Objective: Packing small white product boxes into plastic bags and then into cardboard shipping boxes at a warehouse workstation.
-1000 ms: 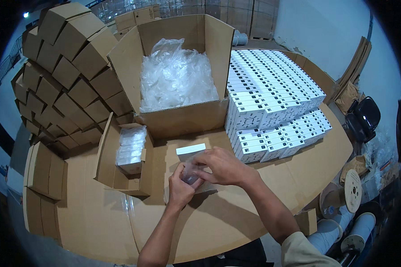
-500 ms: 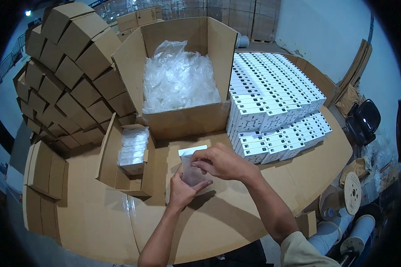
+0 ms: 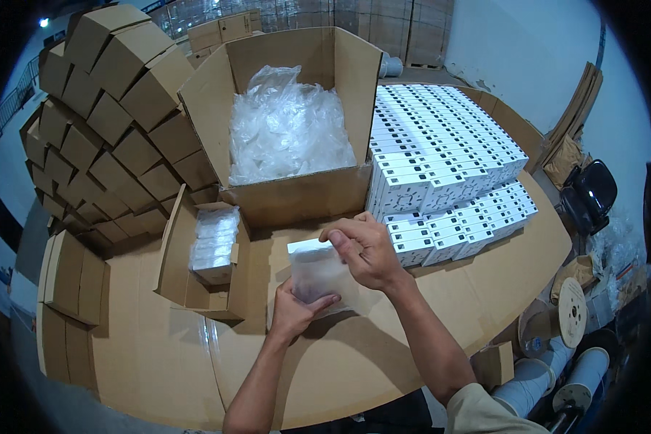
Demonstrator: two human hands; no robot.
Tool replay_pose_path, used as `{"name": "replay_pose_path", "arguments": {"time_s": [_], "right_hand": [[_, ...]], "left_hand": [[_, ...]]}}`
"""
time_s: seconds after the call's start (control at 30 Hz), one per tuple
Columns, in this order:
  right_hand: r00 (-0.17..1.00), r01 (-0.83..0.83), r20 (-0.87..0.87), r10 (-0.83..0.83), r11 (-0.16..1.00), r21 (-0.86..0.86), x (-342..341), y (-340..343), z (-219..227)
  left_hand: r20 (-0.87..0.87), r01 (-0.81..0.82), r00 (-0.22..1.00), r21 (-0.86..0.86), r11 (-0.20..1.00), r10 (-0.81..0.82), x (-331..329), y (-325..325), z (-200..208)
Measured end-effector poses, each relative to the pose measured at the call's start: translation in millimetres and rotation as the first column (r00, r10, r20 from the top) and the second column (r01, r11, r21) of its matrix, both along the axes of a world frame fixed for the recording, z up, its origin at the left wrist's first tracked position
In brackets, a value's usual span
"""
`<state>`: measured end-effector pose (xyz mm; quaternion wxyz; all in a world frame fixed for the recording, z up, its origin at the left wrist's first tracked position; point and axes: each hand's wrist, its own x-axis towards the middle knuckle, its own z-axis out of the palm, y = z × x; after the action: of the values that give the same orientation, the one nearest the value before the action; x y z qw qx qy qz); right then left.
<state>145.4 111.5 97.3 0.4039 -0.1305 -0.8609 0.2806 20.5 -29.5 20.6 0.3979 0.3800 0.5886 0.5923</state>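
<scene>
A thin white box stands tilted in front of me, inside a clear plastic bag. My left hand is closed round its lower left part, with the thumb across the front. At the box's upper right corner, my right hand has its fingers curled in a pinch. It appears to grip the edge of the bag, though the film between the fingers is hard to make out. Left of my hands, an open cardboard carton holds a row of several bagged white boxes at its far end.
Behind my hands a large open carton is heaped with clear plastic bags. Stacked white boxes stand to its right. Brown cartons are piled at the left. Cable spools lie beyond the cardboard-covered table's right edge.
My right hand has moved right and slightly up from the box's face to its corner. The bag's film now spreads out on the right side. The left hand keeps its hold.
</scene>
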Motion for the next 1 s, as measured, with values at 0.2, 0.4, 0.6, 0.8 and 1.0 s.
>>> {"name": "replay_pose_path", "arguments": {"time_s": [0.2,0.4,0.6,0.8,1.0], "right_hand": [[0.991,0.003,-0.133,-0.023,0.989,-0.151,3.7,-3.5,-26.1],[0.984,-0.163,-0.122,0.127,0.919,-0.359,6.1,4.4,-18.0],[0.992,-0.071,0.073,0.102,0.936,-0.346,6.0,8.6,8.1],[0.775,-0.065,0.581,0.249,0.946,-0.319,14.1,23.6,37.6],[0.979,-0.001,0.193,0.066,0.947,-0.321,-4.6,20.7,18.8]], "left_hand": [[-0.054,-0.068,0.996,-0.031,0.997,0.066,-1.9,-0.9,0.1],[0.021,0.014,1.0,0.05,0.999,-0.015,-5.2,0.2,-5.6],[0.021,0.03,0.999,0.057,0.998,-0.031,-10.2,-4.0,-8.7],[0.005,0.026,1.0,0.107,0.994,-0.027,-10.3,-5.0,-10.8],[-0.057,0.035,0.998,0.043,0.998,-0.033,-12.1,-7.0,-3.1]]}}
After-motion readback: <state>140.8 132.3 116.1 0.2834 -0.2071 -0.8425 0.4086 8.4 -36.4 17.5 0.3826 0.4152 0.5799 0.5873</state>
